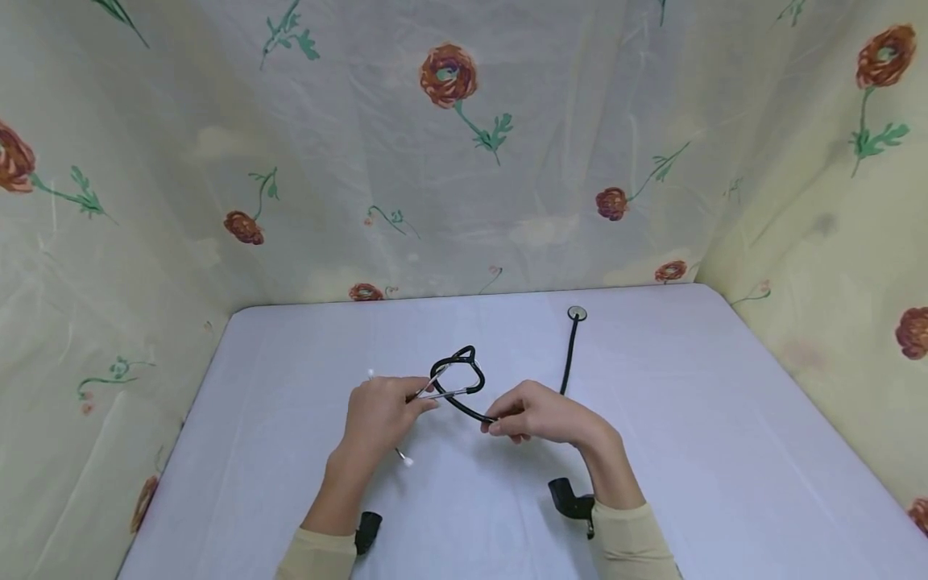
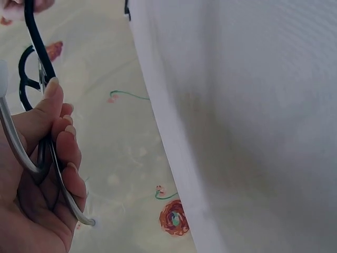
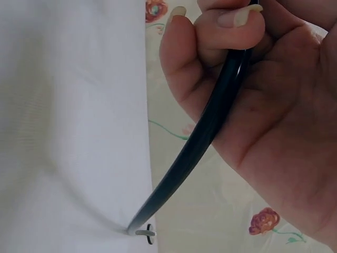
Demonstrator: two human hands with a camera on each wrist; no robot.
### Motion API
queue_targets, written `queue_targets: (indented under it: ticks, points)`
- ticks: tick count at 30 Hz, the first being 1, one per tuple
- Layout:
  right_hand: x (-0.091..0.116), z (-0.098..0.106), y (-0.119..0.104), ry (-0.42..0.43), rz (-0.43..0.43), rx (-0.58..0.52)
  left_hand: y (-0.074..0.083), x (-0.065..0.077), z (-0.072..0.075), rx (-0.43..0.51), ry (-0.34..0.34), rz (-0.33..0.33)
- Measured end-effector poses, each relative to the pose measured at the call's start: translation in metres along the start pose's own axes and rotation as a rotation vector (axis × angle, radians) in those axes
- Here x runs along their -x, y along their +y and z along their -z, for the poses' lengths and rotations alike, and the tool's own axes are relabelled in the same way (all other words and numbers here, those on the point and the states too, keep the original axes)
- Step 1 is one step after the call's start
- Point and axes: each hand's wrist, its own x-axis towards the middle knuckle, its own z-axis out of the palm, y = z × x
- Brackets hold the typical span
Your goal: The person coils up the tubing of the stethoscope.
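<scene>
A stethoscope with black tubing (image 1: 462,405) is held between two hands. My left hand (image 1: 383,412) grips its metal ear tubes, and white ear tips (image 1: 408,461) stick out past the palm. The tubing makes a loop just beyond the left fingertips. To the right, my right hand (image 1: 545,414) pinches the black tube between thumb and fingers. From there the tube (image 3: 195,145) runs across the palm and away to the round chest piece (image 1: 577,313), which lies near the table's back edge. In the left wrist view, the metal ear tubes (image 2: 66,190) pass across the curled fingers.
A white cloth covers the table (image 1: 710,451). Flowered curtains (image 1: 348,161) hang behind it and at both sides. Black wrist mounts (image 1: 570,501) show beside both forearms, partly hidden by the sleeves.
</scene>
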Motion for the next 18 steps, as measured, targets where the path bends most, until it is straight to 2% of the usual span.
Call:
queue_targets:
  ticks: [10, 18]
  points:
    - [0.0039, 0.0009, -0.004, -0.056, -0.003, -0.013, 0.0011, -0.0005, -0.003, -0.034, 0.008, 0.047]
    - [0.0077, 0.0013, -0.0075, -0.08, 0.008, 0.026, 0.0029, -0.0002, -0.0061, -0.057, -0.053, 0.049]
